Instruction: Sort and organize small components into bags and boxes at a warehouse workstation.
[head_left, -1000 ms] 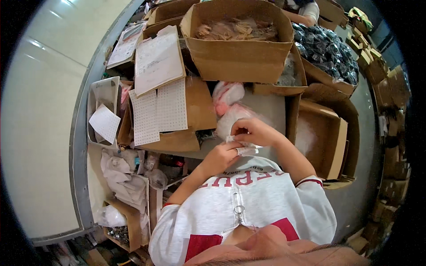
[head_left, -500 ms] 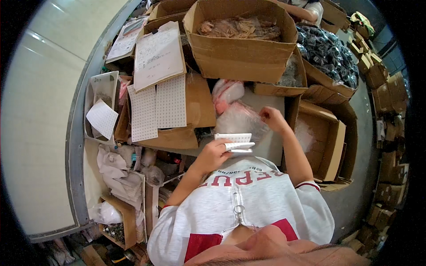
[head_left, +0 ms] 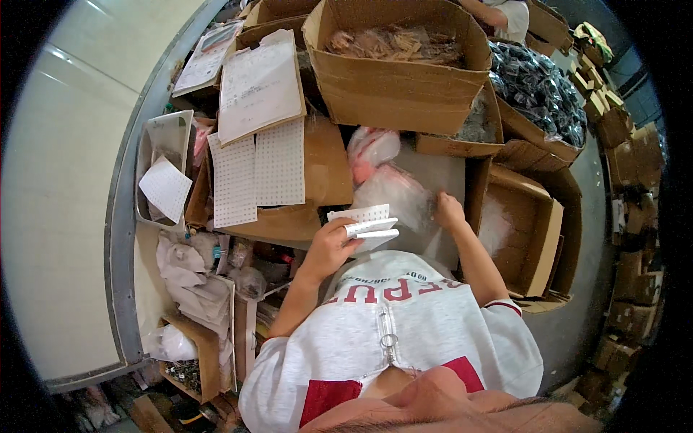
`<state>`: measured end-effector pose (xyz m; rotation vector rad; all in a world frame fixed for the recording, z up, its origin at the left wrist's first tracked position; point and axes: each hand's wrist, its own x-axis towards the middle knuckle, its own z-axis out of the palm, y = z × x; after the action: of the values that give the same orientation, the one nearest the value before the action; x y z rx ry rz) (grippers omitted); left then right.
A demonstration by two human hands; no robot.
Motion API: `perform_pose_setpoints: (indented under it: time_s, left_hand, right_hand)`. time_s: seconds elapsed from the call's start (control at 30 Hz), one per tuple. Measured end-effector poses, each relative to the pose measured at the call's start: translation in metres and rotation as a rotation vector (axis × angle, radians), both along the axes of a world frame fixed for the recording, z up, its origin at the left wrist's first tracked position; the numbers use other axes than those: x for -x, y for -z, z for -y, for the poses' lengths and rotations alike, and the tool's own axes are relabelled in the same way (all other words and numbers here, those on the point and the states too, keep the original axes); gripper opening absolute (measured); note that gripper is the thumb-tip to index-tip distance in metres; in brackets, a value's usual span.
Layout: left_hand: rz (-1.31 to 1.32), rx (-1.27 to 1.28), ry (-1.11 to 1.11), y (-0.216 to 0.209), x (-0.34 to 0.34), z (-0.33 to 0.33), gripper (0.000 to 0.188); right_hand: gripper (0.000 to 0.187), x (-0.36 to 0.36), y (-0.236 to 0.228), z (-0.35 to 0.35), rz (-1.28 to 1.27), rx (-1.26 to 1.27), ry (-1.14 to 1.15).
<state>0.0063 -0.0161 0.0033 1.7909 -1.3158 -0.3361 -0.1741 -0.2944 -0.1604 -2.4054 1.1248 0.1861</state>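
My left hand (head_left: 330,250) grips a folded strip of white label sheets (head_left: 372,229) with rows of small print, held in front of my chest. My right hand (head_left: 449,212) is closed at the right edge of a clear plastic bag (head_left: 393,195); its fingertips are partly hidden, and the bag is smeared by motion. Behind that bag lies a white and pink plastic bundle (head_left: 372,148) on the grey tabletop (head_left: 446,167).
A large carton (head_left: 397,94) of brownish bagged pieces stands ahead. To its right is a carton heaped with black bagged items (head_left: 538,90). An open box (head_left: 523,238) sits beside my right arm. Label sheets (head_left: 280,166) and a clipboard-like paper stack (head_left: 260,90) lie left. Another person's arm (head_left: 485,13) shows far off.
My left hand has drawn back to the left with the label sheets, tilting them. The right hand has moved slightly nearer to me and to the right, at the bag's edge.
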Motion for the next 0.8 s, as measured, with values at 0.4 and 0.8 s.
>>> perform_pose_setpoints:
  time_s: [0.4,0.8]
  left_hand:
    - [0.020,0.011,-0.020,0.001,-0.004,-0.001,0.026]
    - [-0.088,0.027,-0.118,0.007,0.002,0.008,0.025]
  right_hand:
    - [0.031,-0.039,-0.030,-0.008,-0.035,0.021,-0.099]
    - [0.019,-0.054,-0.029,-0.031,0.250,0.161,-0.016]
